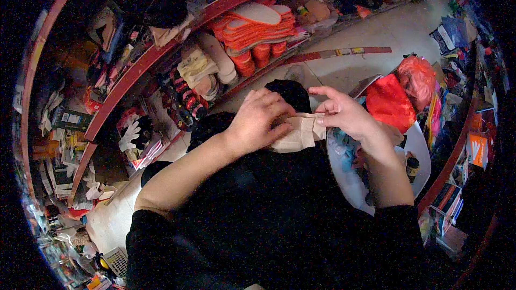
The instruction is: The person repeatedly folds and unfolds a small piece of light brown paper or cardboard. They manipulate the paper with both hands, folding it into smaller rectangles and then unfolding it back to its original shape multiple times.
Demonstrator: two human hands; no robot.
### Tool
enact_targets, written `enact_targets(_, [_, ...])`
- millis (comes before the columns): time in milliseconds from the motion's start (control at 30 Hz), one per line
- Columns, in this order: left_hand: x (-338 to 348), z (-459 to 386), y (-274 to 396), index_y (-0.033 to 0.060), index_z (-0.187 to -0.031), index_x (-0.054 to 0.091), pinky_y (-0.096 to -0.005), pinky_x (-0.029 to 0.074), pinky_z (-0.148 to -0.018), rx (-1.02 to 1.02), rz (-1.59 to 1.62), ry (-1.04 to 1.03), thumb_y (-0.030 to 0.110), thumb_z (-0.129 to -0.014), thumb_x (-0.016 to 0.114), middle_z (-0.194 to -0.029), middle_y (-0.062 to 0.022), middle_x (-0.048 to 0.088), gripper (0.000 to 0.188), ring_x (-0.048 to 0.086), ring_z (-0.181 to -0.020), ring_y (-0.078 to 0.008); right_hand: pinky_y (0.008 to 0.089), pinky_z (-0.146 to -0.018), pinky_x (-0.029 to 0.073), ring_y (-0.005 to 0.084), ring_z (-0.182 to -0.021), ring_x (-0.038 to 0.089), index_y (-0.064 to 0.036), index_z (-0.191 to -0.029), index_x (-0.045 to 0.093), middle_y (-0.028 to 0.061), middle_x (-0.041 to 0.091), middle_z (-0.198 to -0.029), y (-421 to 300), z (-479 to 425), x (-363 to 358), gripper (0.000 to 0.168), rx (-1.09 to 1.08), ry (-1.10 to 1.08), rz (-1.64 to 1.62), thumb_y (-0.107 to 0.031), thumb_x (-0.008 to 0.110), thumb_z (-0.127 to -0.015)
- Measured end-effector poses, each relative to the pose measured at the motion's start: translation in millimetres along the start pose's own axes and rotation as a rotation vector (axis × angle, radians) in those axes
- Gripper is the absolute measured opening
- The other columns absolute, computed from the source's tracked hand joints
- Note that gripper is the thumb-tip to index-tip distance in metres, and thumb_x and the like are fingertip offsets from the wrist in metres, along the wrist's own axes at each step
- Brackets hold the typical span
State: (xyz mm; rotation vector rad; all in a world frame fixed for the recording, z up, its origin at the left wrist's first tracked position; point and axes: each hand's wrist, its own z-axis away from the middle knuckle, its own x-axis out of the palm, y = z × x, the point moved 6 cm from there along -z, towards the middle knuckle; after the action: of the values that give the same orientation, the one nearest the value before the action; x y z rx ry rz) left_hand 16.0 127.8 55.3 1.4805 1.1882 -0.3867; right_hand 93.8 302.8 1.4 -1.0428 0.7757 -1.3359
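A beige folded piece of cloth [299, 132] lies across my lap, between my two hands. My left hand [260, 117] bends over its left end, fingers curled down and partly hiding it. At its right edge, the thumb of my right hand [342, 113] presses on the cloth. The index finger of that hand sticks out, away from the fabric. Dark clothing [258, 209] covers my lap and body beneath the cloth. Just right of my right hand are a bright red cloth [390, 102] and a rounded white container [342, 169] with mixed contents.
Ahead, a red-edged shelf [225, 2] runs diagonally above a stack of orange-edged insoles [258, 22]. Beside these lie pale folded fabric [197, 64] and a white glove [131, 135]. A pinkish-red bundle [417, 80] and more crowded shelving [451, 161] stand at right. Tiled floor [346, 64] shows ahead.
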Motion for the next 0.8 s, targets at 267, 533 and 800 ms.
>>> enact_targets(267, [17.4,-15.4,11.1,0.0151,-0.089,0.067,-0.0400,0.039,-0.086,0.017,-0.035,-0.095,0.023,-0.072,0.073,-0.094,-0.0043,0.060,0.019,0.054,-0.097,-0.0263,0.0251,-0.070,0.050,0.0128,-0.077,0.063,-0.008,-0.143,0.032,0.0087,0.067,-0.089,3.3,14.6,-7.2,0.069,0.008,0.078,-0.116,0.005,0.061,-0.082])
enact_targets(533, [22.5,-31.5,15.5,0.0173,-0.086,0.067,-0.0405,0.031,-0.090,-0.025,0.187,-0.077,0.022,-0.075,0.072,-0.093,0.0002,0.062,0.013,0.052,-0.102,-0.0228,0.0234,-0.062,0.049,0.0114,-0.069,0.062,-0.008,-0.143,0.032,0.0100,0.068,-0.088,-5.2,20.3,-5.1,0.069,-0.002,0.131,-0.154,0.004,0.060,-0.081])
enact_targets(800, [38.2,-37.8,11.5,0.0180,-0.088,0.065,-0.0419,0.029,-0.093,-0.111,0.124,-0.170,0.026,-0.077,0.071,-0.093,-0.0010,0.062,0.015,0.054,-0.102,-0.0223,0.0284,-0.068,0.054,0.0161,-0.075,0.064,-0.014,-0.144,0.033,0.0137,0.067,-0.097,-8.2,25.7,-7.7,0.062,-0.031,0.142,-0.216,-0.001,0.056,-0.089])
